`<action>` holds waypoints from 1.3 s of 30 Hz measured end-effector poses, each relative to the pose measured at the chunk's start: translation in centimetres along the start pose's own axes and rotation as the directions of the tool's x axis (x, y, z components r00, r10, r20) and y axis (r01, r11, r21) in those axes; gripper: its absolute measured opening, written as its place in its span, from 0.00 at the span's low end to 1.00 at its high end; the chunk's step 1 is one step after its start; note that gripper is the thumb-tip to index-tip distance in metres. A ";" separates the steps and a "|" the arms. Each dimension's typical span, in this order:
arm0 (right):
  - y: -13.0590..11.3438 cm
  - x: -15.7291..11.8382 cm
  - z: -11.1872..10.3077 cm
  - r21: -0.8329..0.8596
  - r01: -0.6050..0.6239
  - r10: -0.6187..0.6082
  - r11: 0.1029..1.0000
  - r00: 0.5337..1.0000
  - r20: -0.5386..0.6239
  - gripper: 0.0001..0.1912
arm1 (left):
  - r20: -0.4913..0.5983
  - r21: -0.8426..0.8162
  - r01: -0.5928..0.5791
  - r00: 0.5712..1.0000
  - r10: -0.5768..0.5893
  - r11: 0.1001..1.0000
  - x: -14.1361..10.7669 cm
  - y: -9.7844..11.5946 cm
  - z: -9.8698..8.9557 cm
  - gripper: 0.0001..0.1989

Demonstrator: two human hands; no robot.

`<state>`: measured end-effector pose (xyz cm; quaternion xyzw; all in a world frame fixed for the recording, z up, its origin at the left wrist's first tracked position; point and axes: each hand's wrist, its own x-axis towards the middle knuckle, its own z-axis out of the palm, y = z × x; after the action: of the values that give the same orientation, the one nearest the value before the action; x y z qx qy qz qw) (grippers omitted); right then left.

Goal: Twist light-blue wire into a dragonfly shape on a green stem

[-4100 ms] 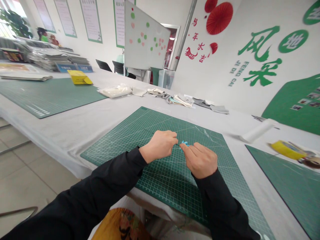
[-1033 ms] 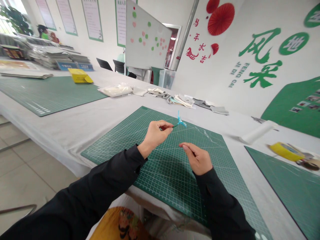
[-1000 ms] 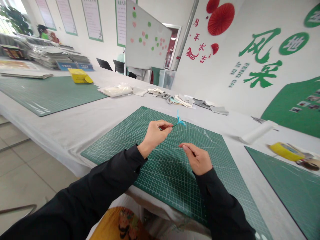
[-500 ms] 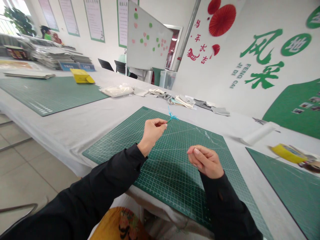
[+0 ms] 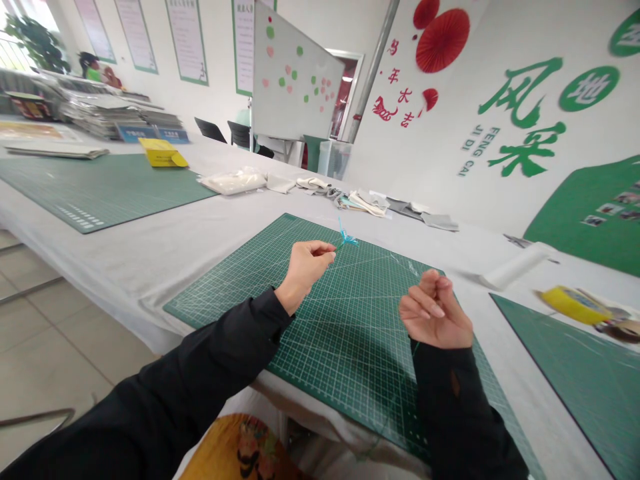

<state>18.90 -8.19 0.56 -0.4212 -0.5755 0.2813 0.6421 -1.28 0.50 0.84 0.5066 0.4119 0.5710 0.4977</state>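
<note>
Pinched between the thumb and fingers of my left hand (image 5: 306, 270) is a small bright blue flower-like piece (image 5: 348, 239) on a thin green stem. Its blue strands stick out past my fingertips. My right hand (image 5: 436, 315) is raised at the right, palm turned up, with thumb and forefinger pressed together. Whatever lies in that pinch, if anything, is too fine to make out. Below both hands lies a green cutting mat (image 5: 330, 320) with a white grid.
More cutting mats lie left (image 5: 115, 193) and right (image 5: 575, 373). A yellow box (image 5: 163, 153), a plastic bag (image 5: 235, 181) and cloth scraps (image 5: 367, 203) are farther back. A yellow tape roll (image 5: 575, 305) and a white roll (image 5: 517, 265) are at the right.
My right hand has moved right and slightly up, away from the left, and its palm has turned upward. My left hand stays almost in place, still holding the blue flower-like piece.
</note>
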 end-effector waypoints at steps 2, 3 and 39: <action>0.5 0.3 -0.3 0.040 0.024 -0.022 0.999 0.998 -0.054 0.17 | 0.019 0.009 -0.003 1.000 0.003 1.000 -0.1 -0.2 0.1 0.04; 0.8 0.4 -0.4 0.081 0.023 -0.016 0.996 0.997 -0.082 0.16 | 0.032 0.012 -0.006 0.999 0.005 1.000 -0.2 -0.2 0.1 0.04; 1.0 -0.8 1.8 -0.602 0.075 -0.071 0.795 0.997 0.030 0.14 | 0.013 -0.115 -0.028 0.999 0.030 0.993 -0.4 0.2 0.3 0.06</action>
<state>17.17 -8.01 -0.71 -0.5800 -0.6527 0.0601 0.4838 -1.02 0.03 1.03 0.4872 0.3672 0.5973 0.5206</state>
